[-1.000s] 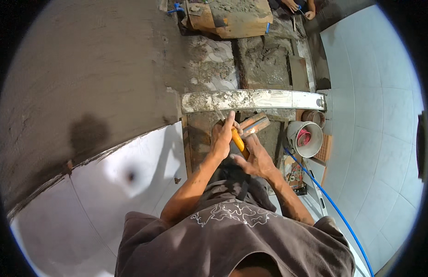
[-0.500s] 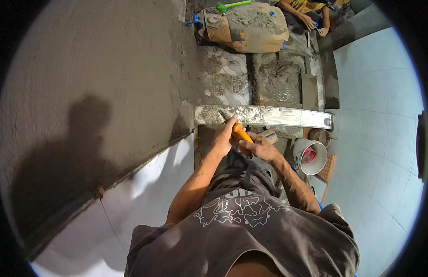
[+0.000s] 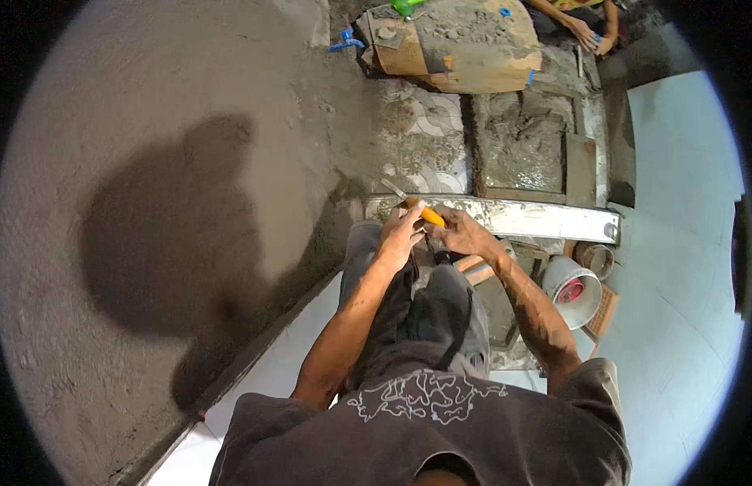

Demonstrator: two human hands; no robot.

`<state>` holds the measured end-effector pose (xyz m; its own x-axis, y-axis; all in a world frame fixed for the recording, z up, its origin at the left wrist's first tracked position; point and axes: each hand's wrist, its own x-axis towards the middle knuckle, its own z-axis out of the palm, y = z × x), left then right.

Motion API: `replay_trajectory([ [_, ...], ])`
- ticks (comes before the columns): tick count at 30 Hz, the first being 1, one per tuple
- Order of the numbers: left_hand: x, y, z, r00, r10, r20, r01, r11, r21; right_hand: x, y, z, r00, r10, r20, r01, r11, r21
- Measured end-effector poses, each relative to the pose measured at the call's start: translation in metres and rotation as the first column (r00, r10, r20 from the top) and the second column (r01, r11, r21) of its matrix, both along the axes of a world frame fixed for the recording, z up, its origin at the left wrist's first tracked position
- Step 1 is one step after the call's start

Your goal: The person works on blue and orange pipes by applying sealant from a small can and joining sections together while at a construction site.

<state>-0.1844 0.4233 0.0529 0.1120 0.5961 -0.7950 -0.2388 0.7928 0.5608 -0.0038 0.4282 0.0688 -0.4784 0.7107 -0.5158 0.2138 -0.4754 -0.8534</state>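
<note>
A hand tool with a yellow-orange handle [image 3: 433,216] and a narrow flat grey blade, chisel-like, is held in front of my thighs. My left hand [image 3: 401,235] grips the handle near the blade, its thumb lying along it. The fingers of my right hand [image 3: 467,236] are closed around the handle's butt end. The blade points away and to the left, over the left part of a long white mortar-smeared straightedge bar [image 3: 546,220]. That bar runs crosswise just beyond my hands, and they hide part of its near edge.
Wet mortar fills a framed patch [image 3: 522,146] beyond the bar. Cardboard [image 3: 481,57] with mortar lies farther off, near a blue tap [image 3: 346,40] and a green tool [image 3: 406,6]. A mortar-coated wall [image 3: 173,73] rises left; a white bucket [image 3: 578,296] stands right. A co-worker's hands [image 3: 595,39] show at top right.
My view has shifted, so the bar and cardboard sit farther right and my legs show more. The tool's blade now shows clear above the bar's far edge. Both hands keep their grip.
</note>
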Motion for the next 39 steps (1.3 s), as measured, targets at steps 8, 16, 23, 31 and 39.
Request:
replay_trajectory([
  [8, -0.023, 0.077, -0.106, 0.978, 0.209, -0.018, -0.205, 0.972, 0.114, -0.033, 0.113, -0.137, 0.989, 0.05, -0.139, -0.094, 0.941, -0.324],
  [16, -0.055, 0.138, -0.174, 0.937, 0.343, 0.065, -0.348, 0.934, 0.08, -0.082, 0.214, -0.23, 0.922, 0.168, -0.348, -0.297, 0.885, -0.358],
  [23, -0.087, 0.165, -0.211, 0.912, 0.409, 0.046, -0.41, 0.911, 0.033, -0.108, 0.27, -0.266, 0.826, 0.529, -0.195, -0.521, 0.848, 0.094],
  [31, -0.092, 0.188, -0.221, 0.853, 0.495, 0.167, -0.508, 0.86, 0.043, -0.111, 0.305, -0.287, 0.798, 0.57, -0.196, -0.552, 0.822, 0.141],
  [39, -0.1, 0.193, -0.224, 0.832, 0.532, 0.157, -0.538, 0.843, -0.002, -0.137, 0.309, -0.223, 0.793, 0.608, 0.018, -0.602, 0.789, -0.125],
])
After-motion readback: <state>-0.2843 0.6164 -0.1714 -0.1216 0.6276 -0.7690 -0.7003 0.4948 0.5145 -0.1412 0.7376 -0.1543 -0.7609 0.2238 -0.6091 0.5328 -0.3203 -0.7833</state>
